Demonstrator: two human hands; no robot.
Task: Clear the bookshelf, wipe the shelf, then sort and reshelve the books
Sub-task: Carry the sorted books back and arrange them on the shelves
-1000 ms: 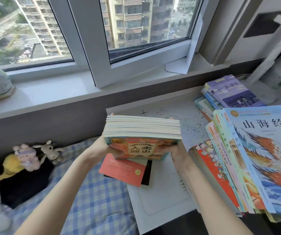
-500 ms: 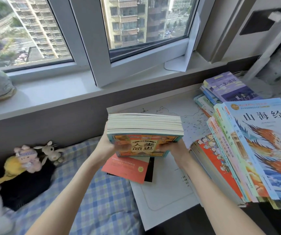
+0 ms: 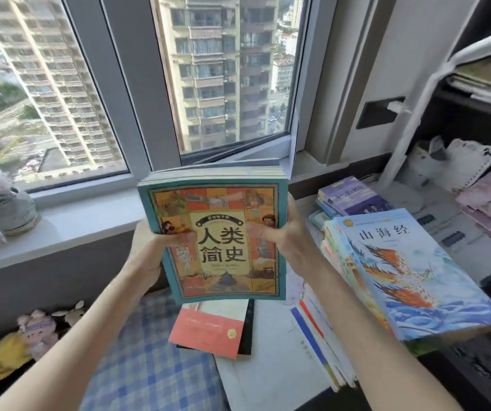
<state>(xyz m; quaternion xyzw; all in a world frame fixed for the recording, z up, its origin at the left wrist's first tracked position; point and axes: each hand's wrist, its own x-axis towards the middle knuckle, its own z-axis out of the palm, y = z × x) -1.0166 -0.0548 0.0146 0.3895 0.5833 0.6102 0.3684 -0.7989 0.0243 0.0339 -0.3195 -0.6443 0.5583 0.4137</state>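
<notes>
While a grey pot (image 3: 10,210) on the windowsill (image 3: 90,221) holds a small plant, the person has tipped the stack of books (image 3: 223,241) up from lying flat. Its front cover now faces me rather than the page edges, and it is raised above the worktop (image 3: 268,372). The left hand (image 3: 155,247) and right hand (image 3: 285,241) grip its side edges, thumbs pressed on the cover, fingers curled behind. That cover is teal-bordered, with orange and red panels and large black characters. A second pile topped by a blue dragon cover (image 3: 416,277) lies just right.
</notes>
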